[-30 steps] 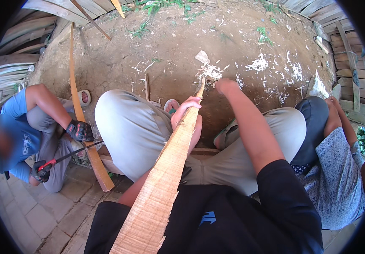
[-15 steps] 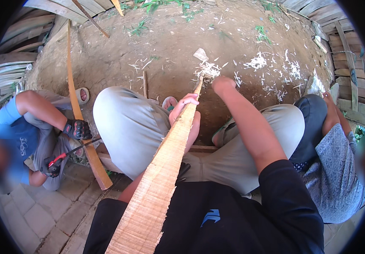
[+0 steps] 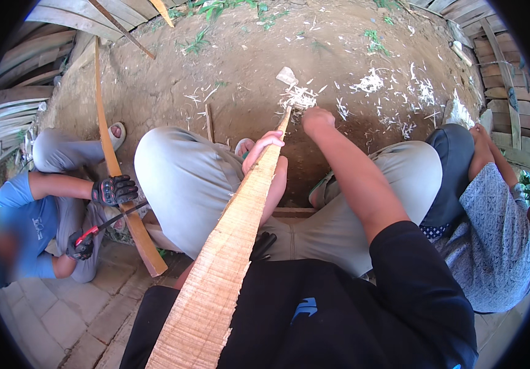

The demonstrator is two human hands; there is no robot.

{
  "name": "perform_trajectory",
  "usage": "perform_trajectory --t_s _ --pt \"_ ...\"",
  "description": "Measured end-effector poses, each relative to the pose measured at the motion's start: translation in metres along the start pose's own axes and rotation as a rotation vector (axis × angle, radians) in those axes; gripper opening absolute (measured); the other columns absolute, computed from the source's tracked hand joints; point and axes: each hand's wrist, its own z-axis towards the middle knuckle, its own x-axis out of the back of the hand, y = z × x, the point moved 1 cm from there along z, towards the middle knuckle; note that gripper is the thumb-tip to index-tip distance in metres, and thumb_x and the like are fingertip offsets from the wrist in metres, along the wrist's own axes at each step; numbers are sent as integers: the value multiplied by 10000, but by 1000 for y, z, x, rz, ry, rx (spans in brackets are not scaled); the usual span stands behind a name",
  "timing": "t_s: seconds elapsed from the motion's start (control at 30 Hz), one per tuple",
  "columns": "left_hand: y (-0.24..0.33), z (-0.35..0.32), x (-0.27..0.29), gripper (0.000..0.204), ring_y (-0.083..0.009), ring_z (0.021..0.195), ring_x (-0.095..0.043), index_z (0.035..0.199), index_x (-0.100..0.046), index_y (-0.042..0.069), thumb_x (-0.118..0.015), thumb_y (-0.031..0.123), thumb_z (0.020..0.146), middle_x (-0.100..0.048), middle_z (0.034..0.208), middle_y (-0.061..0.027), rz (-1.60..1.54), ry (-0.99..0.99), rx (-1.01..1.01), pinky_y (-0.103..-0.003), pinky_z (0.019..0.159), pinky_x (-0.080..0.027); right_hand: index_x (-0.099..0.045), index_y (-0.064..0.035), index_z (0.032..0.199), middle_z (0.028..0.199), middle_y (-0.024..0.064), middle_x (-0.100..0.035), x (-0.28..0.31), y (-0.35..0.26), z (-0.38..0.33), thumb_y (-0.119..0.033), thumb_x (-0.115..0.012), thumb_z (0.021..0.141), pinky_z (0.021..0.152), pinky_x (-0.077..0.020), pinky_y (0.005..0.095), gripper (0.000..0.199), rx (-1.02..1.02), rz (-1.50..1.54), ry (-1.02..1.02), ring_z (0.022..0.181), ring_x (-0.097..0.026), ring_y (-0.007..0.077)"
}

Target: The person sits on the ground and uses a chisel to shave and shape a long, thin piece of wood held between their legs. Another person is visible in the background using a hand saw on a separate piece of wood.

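Observation:
A long, rough-sawn wooden board (image 3: 219, 270) runs from the lower edge, past my dark shirt, out between my knees, narrowing towards its far end. My left hand (image 3: 266, 149) is wrapped round the narrow part from the left side and underneath. Close to the board's far tip, on its right, my right hand (image 3: 318, 120) is closed in a fist. What it grips, if anything, is hidden from above. Pale wood shavings (image 3: 300, 97) are heaped on the earth just beyond the tip and the right fist.
At left, a person with gloved hands (image 3: 115, 190) holds a red-handled saw (image 3: 96, 230) against a long wooden strip (image 3: 109, 147). Another person in a patterned garment (image 3: 492, 240) sits close on the right. More shavings (image 3: 369, 83) lie scattered over the dirt floor.
My right fist has shifted slightly left, while my left hand keeps its hold on the board. The gloved person at left has shifted posture a little.

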Motion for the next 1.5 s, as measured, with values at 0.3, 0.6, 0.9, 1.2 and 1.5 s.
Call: perform_trajectory --t_s 0.3,0.6,0.9,1.2,1.5 --pt "43 3 -6 359 -63 799 -546 999 -584 87 -506 -150 741 -630 1232 -29 88 26 -76 -200 725 -418 -655 -85 1286 1363 82 -619 -5 -1 13 -187 -603 916 888 -560 432 388 18 83 -7 1209 -628 277" --pt "48 3 -7 341 -57 806 -552 1006 -583 86 -517 -140 759 -643 1221 -35 77 21 -99 -201 721 -426 -666 -76 1263 1356 95 -623 -7 5 21 -186 -552 951 886 -572 439 350 103 36 -22 1202 -634 282" --pt "16 2 -7 349 -197 1149 -598 1013 -577 24 -539 -166 723 -643 1174 -131 -191 -37 -264 -271 982 -423 -627 -81 1318 1399 99 -591 -16 3 28 -162 -550 955 891 -571 472 381 -25 113 12 1225 -618 291" --pt "54 -2 -2 339 -170 1106 -604 1030 -581 48 -519 -150 762 -628 1212 -103 55 -10 -29 -258 928 -435 -706 -51 1181 1311 152 -640 -8 15 17 -117 -566 887 969 -523 427 332 144 159 12 1200 -627 330" --pt "44 -3 -6 323 -98 999 -564 1053 -573 70 -499 -133 812 -596 1295 -65 58 -50 43 -232 843 -436 -640 -8 1256 1176 204 -689 -31 31 23 -97 -516 918 826 -573 469 371 413 -86 -10 1011 -697 374"
